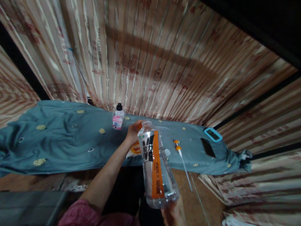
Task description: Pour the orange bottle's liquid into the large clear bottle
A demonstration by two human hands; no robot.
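I hold a large clear plastic bottle (148,165) with a silver, orange and black label, tilted, its neck uncapped at the top. My left hand (133,132) is closed at the neck and shoulder, its fingers partly hidden behind the bottle. A small orange bit shows at those fingertips; I cannot make out what it is. Under the base, my right hand (173,214) grips the bottle from below. An orange and white pump head (178,148) with a long thin tube lies to the right on the cloth. Near it is a whitish round disc (167,152).
A small clear bottle with black cap and pink label (118,117) stands at the back left. A blue-framed device (213,134) and a dark phone (208,147) lie right. Behind the left forearm is an orange-and-white item (135,148). Patterned curtains (142,60) surround the green cloth (65,136).
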